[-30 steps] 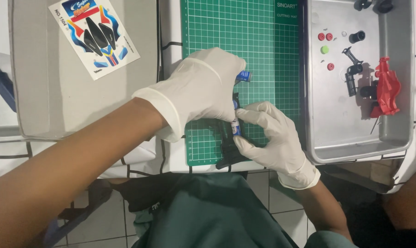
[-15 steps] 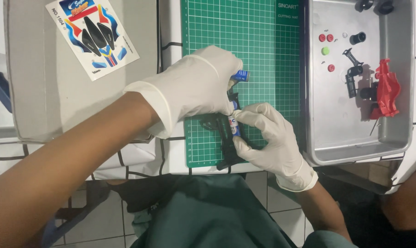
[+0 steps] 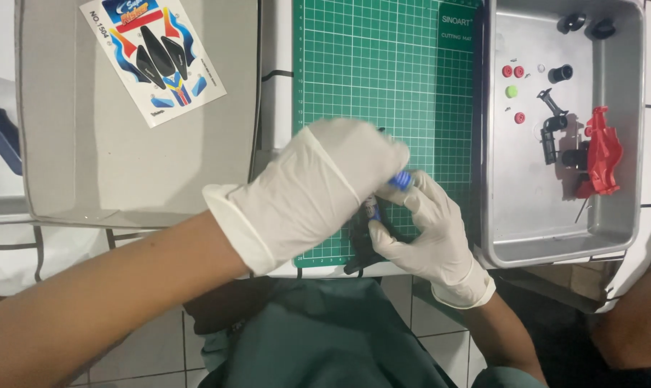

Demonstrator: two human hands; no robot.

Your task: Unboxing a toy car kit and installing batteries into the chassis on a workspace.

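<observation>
Left hand in white latex glove curling over small blue-and-black plastic part, fingers closed on it. Right hand in white latex glove pinching same part from below, fingertips clamped on its dark lower end. Part hovering over green gridded cutting mat, near front edge. Metal tray lying at right, holding red plastic piece. Colourful sticker sheet lying in grey tray at left.

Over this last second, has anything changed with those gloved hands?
Barely. The left hand slid slightly toward the right hand, covering more of the small blue-tipped part both pinch. Cutting mat, sticker sheet and metal tray stayed put.
</observation>
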